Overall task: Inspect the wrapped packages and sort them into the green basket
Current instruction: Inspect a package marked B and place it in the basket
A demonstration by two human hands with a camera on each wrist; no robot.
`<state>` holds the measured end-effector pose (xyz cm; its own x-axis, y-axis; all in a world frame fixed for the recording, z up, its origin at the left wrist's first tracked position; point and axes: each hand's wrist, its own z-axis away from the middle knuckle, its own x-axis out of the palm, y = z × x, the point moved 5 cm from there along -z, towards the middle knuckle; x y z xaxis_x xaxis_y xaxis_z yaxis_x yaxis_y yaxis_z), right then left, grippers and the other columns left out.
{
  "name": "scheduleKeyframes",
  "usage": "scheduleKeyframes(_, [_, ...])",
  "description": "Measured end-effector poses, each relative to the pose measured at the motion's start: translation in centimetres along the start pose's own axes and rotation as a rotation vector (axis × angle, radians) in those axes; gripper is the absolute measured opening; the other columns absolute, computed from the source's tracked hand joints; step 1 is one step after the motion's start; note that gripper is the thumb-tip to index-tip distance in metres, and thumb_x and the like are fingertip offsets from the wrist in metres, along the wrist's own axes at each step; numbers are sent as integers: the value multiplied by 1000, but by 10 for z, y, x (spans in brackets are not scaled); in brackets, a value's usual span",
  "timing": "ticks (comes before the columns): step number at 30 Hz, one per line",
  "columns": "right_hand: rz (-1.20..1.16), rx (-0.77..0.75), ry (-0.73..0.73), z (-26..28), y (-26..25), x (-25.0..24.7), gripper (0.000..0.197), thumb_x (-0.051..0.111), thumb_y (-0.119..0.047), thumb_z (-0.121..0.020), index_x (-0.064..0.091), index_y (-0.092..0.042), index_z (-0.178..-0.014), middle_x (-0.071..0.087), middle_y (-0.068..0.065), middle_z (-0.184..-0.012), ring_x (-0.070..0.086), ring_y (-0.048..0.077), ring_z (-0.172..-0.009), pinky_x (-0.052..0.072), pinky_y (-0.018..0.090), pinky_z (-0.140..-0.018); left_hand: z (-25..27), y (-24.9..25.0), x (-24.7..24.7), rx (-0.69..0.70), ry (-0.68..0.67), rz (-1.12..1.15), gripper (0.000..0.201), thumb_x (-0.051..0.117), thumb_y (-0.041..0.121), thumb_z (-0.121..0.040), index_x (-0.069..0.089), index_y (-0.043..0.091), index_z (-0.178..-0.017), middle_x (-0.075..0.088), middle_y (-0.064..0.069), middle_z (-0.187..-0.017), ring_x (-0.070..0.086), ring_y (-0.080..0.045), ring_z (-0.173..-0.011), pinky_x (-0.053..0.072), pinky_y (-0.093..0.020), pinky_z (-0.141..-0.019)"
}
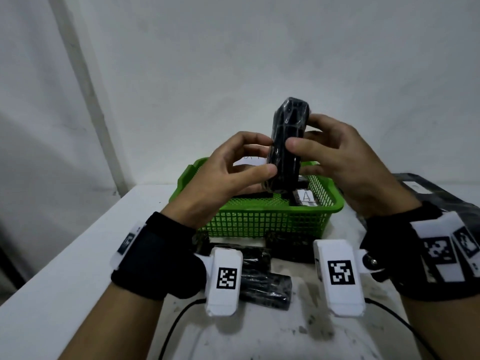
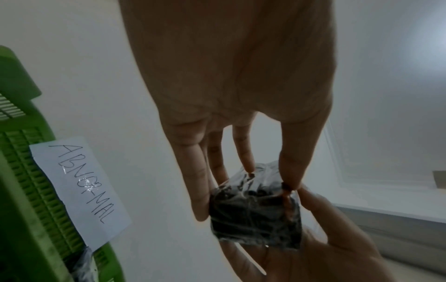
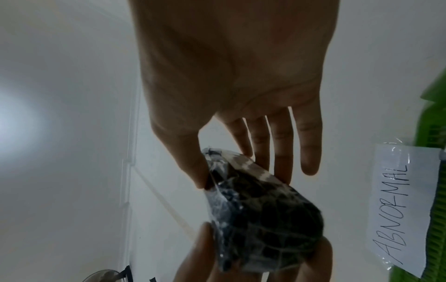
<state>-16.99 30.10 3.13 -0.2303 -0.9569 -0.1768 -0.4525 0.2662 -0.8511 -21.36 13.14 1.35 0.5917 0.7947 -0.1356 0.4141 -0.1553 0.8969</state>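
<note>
From the head view, I hold a black oblong package wrapped in clear crinkled film (image 1: 288,144) upright between both hands, above the green plastic mesh basket (image 1: 262,219). My left hand (image 1: 228,175) pinches its lower part, thumb on the near face and fingers behind; my right hand (image 1: 345,162) pinches it higher up, thumb across the front. The long axis stands nearly vertical, so I judge it needs laying over before it goes down into the basket straight below. More dark wrapped packages (image 1: 265,284) lie on the white table (image 1: 78,255) between my wrists, near the basket's front wall.

From the left wrist view, my fingertips (image 2: 201,208) press the package's end face, with the other hand's fingers closing in from below. A white paper label (image 2: 79,190) reading ABNORMAL is taped to the basket's far wall, off to the left of my grip.

From the right wrist view, my thumb (image 3: 195,167) and fingers clamp the film-covered block, and the same label sits off to the right, well apart from the package.
</note>
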Motion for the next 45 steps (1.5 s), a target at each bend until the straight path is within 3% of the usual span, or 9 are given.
scheduleKeyframes(5, [127, -67, 57, 2, -2, 3, 54, 83, -24, -83, 60, -24, -132, 71, -4, -115, 75, 12, -90, 57, 29, -75, -2, -2, 3, 41, 22, -95, 42, 75, 14, -83, 55, 20, -120, 63, 0, -126, 71, -18, -103, 57, -32, -82])
scheduleKeyframes(10, [37, -154, -40, 6, -11, 10, 55, 74, -33, -89, 53, -33, -140, 66, -10, -130, 67, 9, -116, 56, 33, -93, -1, 8, -5, 194, 177, -331, 51, 80, 10, -77, 52, 33, -113, 60, 18, -123, 62, -9, -108, 55, -27, -74])
scheduleKeyframes(14, [-150, 112, -124, 3, 3, 16, 55, 51, -71, -83, 59, -43, -130, 63, -13, -137, 67, 20, -119, 51, 55, -101, 1, 13, -9, 337, 245, -362, 59, 83, 1, -73, 54, 35, -112, 59, 21, -119, 57, -5, -98, 50, -22, -74])
scheduleKeyframes(18, [-296, 161, -193, 7, 3, 22, 49, 52, -52, -87, 68, -24, -124, 71, 4, -128, 72, 33, -109, 56, 52, -97, 0, 12, -5, 376, 192, -348, 55, 78, -7, -77, 56, 25, -115, 61, 15, -121, 58, -4, -98, 50, -21, -80])
scheduleKeyframes(25, [-210, -47, 71, 3, -4, 20, 25, 64, -34, -81, 64, -19, -101, 71, 19, -112, 69, 39, -104, 58, 52, -86, -4, 5, -3, 144, 228, -190, 29, 49, 32, -95, 61, 20, -119, 61, 2, -128, 65, -11, -99, 55, -32, -80])
scheduleKeyframes(28, [-21, -96, 17, 4, -3, 22, 48, 79, -43, -71, 64, -30, -114, 67, -6, -125, 69, 11, -111, 57, 30, -87, -6, -6, -3, -116, 173, 67, 57, 50, 62, -91, 64, 16, -122, 68, -6, -117, 70, -19, -83, 56, -30, -70])
scheduleKeyframes(34, [-141, -43, -3, 0, 4, 19, 63, 75, -51, -74, 59, -33, -132, 62, -5, -137, 62, 16, -127, 56, 35, -94, -6, -6, -10, -111, 126, 172, 50, 65, 32, -84, 56, 11, -129, 68, -13, -120, 69, -36, -101, 60, -43, -86])
scheduleKeyframes(38, [-132, 108, 10, -3, 14, 12, 60, 75, -45, -78, 59, -25, -133, 75, 2, -117, 74, 22, -105, 57, 45, -92, -4, -6, -2, -43, 60, 52, 51, 71, 19, -80, 54, 18, -128, 65, -5, -126, 71, -24, -106, 59, -36, -84])
scheduleKeyframes(45, [6, -48, 130, 2, 2, 5, 52, 76, -19, -72, 59, -30, -120, 76, 3, -92, 74, 11, -76, 56, 27, -67, -3, -12, 7, -77, 49, -99, 49, 72, 21, -88, 50, 14, -131, 60, -5, -130, 71, -17, -106, 60, -37, -89])
